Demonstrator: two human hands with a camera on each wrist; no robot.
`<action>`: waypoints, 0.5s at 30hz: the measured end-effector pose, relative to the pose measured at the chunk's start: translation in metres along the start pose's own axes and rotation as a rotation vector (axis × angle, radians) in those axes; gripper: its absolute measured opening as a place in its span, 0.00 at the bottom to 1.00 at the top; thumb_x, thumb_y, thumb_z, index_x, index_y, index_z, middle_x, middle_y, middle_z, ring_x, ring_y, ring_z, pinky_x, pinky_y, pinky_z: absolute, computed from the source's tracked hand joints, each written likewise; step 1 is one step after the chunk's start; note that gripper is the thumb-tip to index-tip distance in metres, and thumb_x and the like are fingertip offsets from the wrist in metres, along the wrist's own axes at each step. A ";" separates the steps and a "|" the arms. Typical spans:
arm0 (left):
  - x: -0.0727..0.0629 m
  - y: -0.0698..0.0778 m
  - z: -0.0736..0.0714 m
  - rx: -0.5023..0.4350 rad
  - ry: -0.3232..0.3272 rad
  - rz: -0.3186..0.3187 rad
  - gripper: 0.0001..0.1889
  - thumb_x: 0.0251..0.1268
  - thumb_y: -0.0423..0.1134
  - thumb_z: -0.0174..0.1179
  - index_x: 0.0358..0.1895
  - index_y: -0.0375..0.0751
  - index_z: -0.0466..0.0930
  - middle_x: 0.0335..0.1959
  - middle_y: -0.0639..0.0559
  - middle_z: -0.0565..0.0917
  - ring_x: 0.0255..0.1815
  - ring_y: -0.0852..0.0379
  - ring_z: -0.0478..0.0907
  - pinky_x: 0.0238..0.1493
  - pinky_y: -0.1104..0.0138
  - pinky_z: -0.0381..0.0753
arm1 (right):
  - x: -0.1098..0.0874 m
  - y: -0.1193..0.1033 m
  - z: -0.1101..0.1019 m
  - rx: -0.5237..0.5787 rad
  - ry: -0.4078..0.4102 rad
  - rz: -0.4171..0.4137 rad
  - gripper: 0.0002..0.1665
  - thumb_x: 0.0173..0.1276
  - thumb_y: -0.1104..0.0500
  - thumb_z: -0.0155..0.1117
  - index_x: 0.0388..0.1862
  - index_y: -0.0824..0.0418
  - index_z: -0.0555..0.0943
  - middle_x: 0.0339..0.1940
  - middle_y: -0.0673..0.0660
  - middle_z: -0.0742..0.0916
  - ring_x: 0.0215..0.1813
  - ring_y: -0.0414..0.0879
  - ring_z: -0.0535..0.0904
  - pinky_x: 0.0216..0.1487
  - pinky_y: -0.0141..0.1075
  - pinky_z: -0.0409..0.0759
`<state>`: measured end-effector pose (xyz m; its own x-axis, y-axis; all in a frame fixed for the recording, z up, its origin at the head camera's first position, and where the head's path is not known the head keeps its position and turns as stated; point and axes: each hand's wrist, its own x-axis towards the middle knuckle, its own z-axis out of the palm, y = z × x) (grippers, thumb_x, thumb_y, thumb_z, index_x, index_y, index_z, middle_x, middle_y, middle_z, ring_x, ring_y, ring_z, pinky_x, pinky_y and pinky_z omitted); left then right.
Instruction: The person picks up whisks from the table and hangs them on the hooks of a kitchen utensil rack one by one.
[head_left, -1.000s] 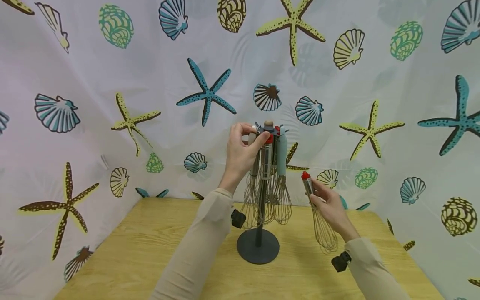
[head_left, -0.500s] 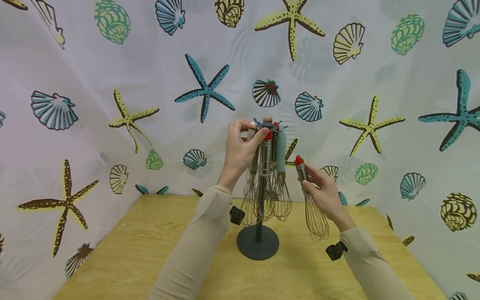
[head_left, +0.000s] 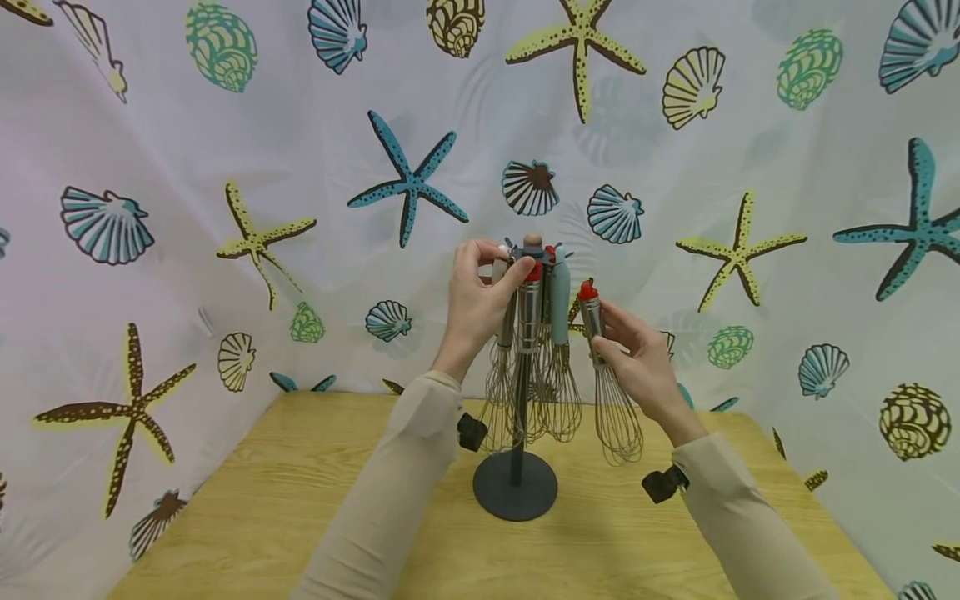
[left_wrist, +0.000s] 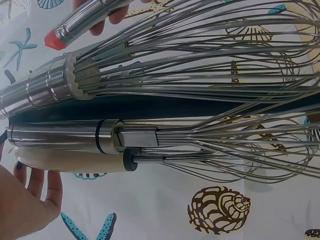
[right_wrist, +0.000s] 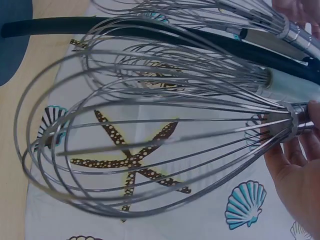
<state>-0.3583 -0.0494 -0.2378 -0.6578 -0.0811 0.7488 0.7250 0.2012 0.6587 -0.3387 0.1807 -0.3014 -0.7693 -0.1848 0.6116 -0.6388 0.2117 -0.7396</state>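
Several whisks hang by their handle ends from a dark whisk stand [head_left: 516,487]. My left hand [head_left: 477,304] grips around the stand's top, its thumb against the red end of a steel-handled whisk [head_left: 528,312]. Its fingers reach behind a beige-handled whisk [left_wrist: 75,158]; their exact contact is partly hidden. In my right hand [head_left: 637,358] is another steel whisk [head_left: 592,318], pinched by the handle with its red end up and its wires down. It is just right of the stand, apart from the hanging whisks. A pale-blue-handled whisk [head_left: 560,304] hangs nearest to it.
The stand's round base rests on a wooden table [head_left: 322,500]. Behind and at both sides hangs a white curtain [head_left: 300,142] printed with shells and starfish. Small black cameras [head_left: 471,432] sit on both wrists.
My right hand has moved up and left, bringing its whisk closer to the stand and more upright. The left hand keeps its place at the stand's top.
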 end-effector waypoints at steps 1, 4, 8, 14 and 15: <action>0.000 0.000 0.000 -0.001 0.001 0.000 0.17 0.64 0.47 0.66 0.44 0.41 0.71 0.54 0.47 0.71 0.52 0.54 0.69 0.47 0.64 0.72 | 0.001 -0.003 0.001 0.005 0.004 -0.005 0.33 0.73 0.65 0.59 0.75 0.55 0.66 0.70 0.60 0.75 0.63 0.47 0.78 0.51 0.26 0.80; 0.001 0.000 0.000 0.000 0.002 0.000 0.17 0.64 0.47 0.66 0.44 0.41 0.71 0.54 0.47 0.71 0.52 0.54 0.69 0.47 0.65 0.72 | 0.003 -0.010 0.002 0.017 0.011 -0.019 0.33 0.72 0.65 0.60 0.74 0.56 0.67 0.70 0.61 0.76 0.59 0.40 0.78 0.49 0.26 0.81; 0.001 0.000 -0.001 0.006 0.003 0.007 0.17 0.64 0.47 0.66 0.43 0.40 0.71 0.54 0.47 0.71 0.53 0.51 0.69 0.47 0.65 0.72 | 0.005 -0.016 0.003 0.024 0.013 -0.032 0.33 0.71 0.65 0.61 0.74 0.55 0.68 0.70 0.60 0.76 0.58 0.37 0.78 0.49 0.27 0.81; 0.001 0.000 0.000 0.011 0.001 0.011 0.17 0.64 0.47 0.66 0.43 0.41 0.71 0.54 0.46 0.71 0.54 0.49 0.70 0.47 0.64 0.72 | 0.009 -0.026 0.007 0.039 0.019 -0.045 0.33 0.71 0.66 0.61 0.73 0.53 0.68 0.69 0.58 0.77 0.58 0.39 0.79 0.49 0.28 0.81; 0.001 -0.001 0.000 0.011 0.001 0.011 0.17 0.64 0.47 0.66 0.43 0.41 0.71 0.54 0.46 0.71 0.54 0.50 0.70 0.48 0.64 0.72 | 0.009 -0.028 0.008 0.043 0.020 -0.049 0.33 0.71 0.66 0.61 0.73 0.53 0.68 0.69 0.58 0.77 0.58 0.39 0.79 0.48 0.28 0.81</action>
<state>-0.3591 -0.0496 -0.2377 -0.6498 -0.0802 0.7559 0.7296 0.2131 0.6498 -0.3279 0.1654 -0.2772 -0.7371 -0.1748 0.6527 -0.6754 0.1609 -0.7197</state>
